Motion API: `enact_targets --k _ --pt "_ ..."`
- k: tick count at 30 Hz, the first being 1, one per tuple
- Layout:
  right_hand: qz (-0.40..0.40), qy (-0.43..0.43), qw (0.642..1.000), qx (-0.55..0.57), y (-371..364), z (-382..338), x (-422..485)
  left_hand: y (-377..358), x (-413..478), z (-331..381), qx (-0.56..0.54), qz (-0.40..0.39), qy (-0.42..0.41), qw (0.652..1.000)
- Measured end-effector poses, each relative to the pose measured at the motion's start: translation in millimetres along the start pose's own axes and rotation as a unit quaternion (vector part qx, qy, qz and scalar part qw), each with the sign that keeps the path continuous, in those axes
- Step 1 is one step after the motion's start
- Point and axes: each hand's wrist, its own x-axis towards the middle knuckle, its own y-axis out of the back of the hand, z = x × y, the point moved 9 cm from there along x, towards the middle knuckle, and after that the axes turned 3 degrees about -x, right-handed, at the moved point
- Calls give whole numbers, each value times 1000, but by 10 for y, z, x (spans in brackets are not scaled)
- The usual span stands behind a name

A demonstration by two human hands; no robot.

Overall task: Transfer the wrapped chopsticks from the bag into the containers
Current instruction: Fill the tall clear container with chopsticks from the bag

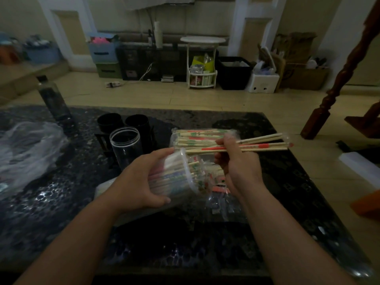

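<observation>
Head view: my left hand (137, 182) grips the full jar (174, 179), tilted on its side, just right of the empty jar (125, 147) standing on the bench (287, 192). My right hand (236, 163) is clenched on a bundle of wrapped chopsticks (265, 145), further right of the empty jar, ends pointing away from it. The bag (195, 136) lies right of the empty jar, behind my hands; two black cups (111, 122) stand behind that jar.

Dark glossy patterned table (287, 192). Clear empty jar (125, 147) stands upright just beyond the left fingers (162, 154), with two black cups (110, 122) behind it. Dark bottle (54, 101) and crumpled plastic bag (24, 151) sit well left of them. Chopstick pack (195, 138) lies just beyond the right fingers (225, 140), loose wrapped pairs (221, 190) beneath them.
</observation>
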Motion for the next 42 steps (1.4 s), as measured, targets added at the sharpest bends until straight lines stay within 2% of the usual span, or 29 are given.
enact_targets --k 4,7,12,16,19,22,27,30,32,34,35,37,40,42 --pt "-38 -28 998 -48 -72 72 -9 41 -3 -20 -22 9 9 1000" --pt "-42 -33 998 -24 -66 74 9 19 -12 -31 -14 1 13 1000" --pt "-64 -31 995 -69 -58 103 41 -1 -28 -32 -7 -6 20 1000" --pt "-99 -31 993 -49 -33 52 59 -29 -26 -19 -17 -15 23 999" --pt "-85 -22 995 -42 46 84 103 -43 -19 -14 -17 -19 20 999" --pt "-59 -50 997 -11 91 206 131 -40 -16 -25 -24 -17 24 999" --pt "-144 -67 983 -90 -244 458 3 -118 -9 42 4 -28 8 1000" --pt "-141 -72 984 -79 -290 497 -4 -143 0 47 15 -34 11 999" --pt "-129 -107 986 20 -270 482 -2 -132 -2 35 17 -32 13 999" --pt "-63 -146 979 126 -196 466 36 -121 -1 19 19 -30 15 999" --pt "-19 -146 979 141 -112 471 68 -121 0 11 18 -30 16 999" --pt "10 -114 990 83 -10 456 117 -130 5 4 18 -33 15 999" --pt "-63 -106 990 -66 -126 573 77 -153 11 4 22 -37 14 999" --pt "-38 -92 995 -17 -92 560 94 -151 2 5 23 -36 16 999"
